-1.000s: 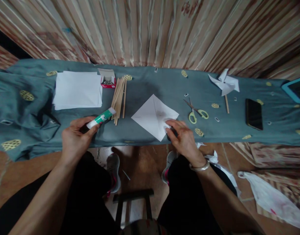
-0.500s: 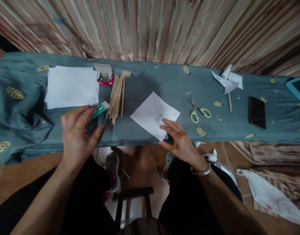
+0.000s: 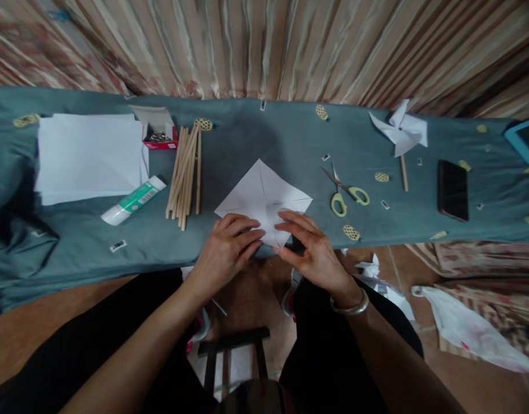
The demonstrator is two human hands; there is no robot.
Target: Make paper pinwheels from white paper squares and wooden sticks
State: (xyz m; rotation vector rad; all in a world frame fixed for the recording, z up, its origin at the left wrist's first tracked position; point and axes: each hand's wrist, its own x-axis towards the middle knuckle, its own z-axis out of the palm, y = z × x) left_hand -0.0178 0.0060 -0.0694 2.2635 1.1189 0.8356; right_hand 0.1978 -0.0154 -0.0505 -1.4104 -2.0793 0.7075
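A white paper square (image 3: 264,192), turned like a diamond, lies near the table's front edge. Cut lines run inward from its corners. My left hand (image 3: 227,247) holds the lower left edge, its fingers on top and close to the thumb. On the lower right edge my right hand (image 3: 314,250) holds the paper, fingertips on its face and thumb by the bottom corner. Right of the paper lie scissors (image 3: 344,191) with yellow-green handles, blades slightly apart. A glue stick (image 3: 134,200) with a green label lies left of my left hand.
Wooden sticks (image 3: 184,178) lie in a bundle beside a red box of small metal pieces (image 3: 160,135). A paper stack (image 3: 89,158) is at left. At right are a paper pinwheel on a stick (image 3: 402,132), a phone (image 3: 453,190) and a blue-framed device (image 3: 525,141).
My left hand has let go of the glue stick, which now lies on the cloth, and has moved right onto the paper square. My right hand stays at the paper. The view has shifted.
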